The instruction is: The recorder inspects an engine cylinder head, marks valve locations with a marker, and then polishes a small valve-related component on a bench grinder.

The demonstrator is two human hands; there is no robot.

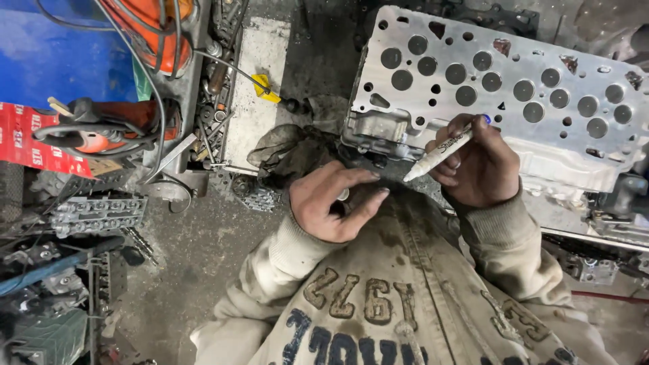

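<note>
Grimy sweatshirt [405, 304] nearest, lettering cut off at 6 o'clock. Left hand [334, 203] half-curled over small pale object [344, 195], mostly hidden. Right hand [476, 169] grips white marker [439, 154] against cylinder head [514, 94] edge, 1 o'clock.

Single head view — steeply downward, close over the hands [405, 182]
</note>
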